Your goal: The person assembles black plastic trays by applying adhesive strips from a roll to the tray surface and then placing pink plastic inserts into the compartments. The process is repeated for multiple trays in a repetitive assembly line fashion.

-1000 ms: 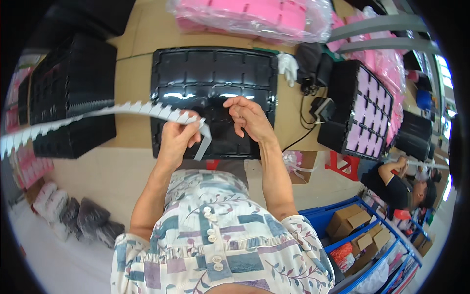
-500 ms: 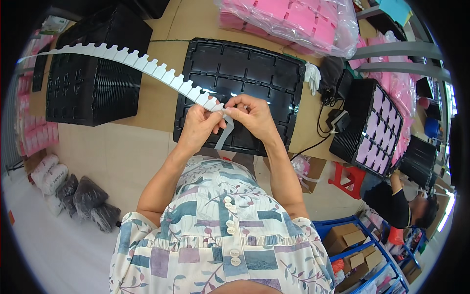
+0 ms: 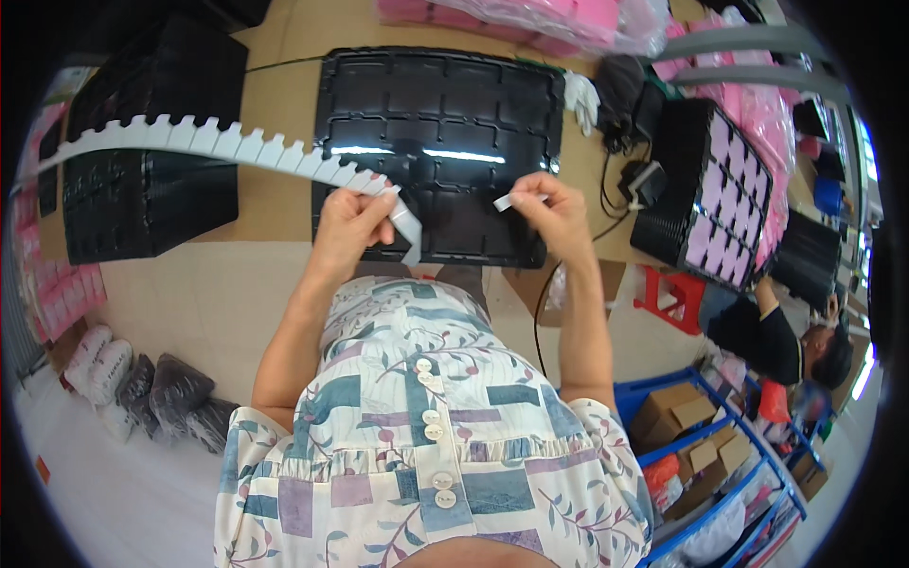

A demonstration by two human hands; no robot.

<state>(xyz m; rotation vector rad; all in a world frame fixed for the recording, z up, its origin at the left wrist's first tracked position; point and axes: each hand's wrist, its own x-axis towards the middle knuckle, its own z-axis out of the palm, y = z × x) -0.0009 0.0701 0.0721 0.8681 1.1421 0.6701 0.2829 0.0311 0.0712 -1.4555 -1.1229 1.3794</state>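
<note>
My left hand (image 3: 348, 222) grips the near end of a long white notched strip (image 3: 204, 140) that arcs away to the left; a short tail of backing hangs down beside the thumb. My right hand (image 3: 559, 213) pinches a small white piece (image 3: 514, 201) pulled off the strip. Both hands hover over the near edge of a large black moulded tray (image 3: 440, 104) with empty compartments, lying on the tan table.
A stack of black trays (image 3: 151, 133) stands at the left. A black tray of pink pieces (image 3: 720, 204) sits at the right, bagged pink goods (image 3: 530, 14) at the back. Another person (image 3: 786, 341) bends at lower right near blue shelving with boxes (image 3: 691, 426).
My hands have come apart: the right hand has moved right with a small white piece torn from the strip, while the left still holds the strip's end.
</note>
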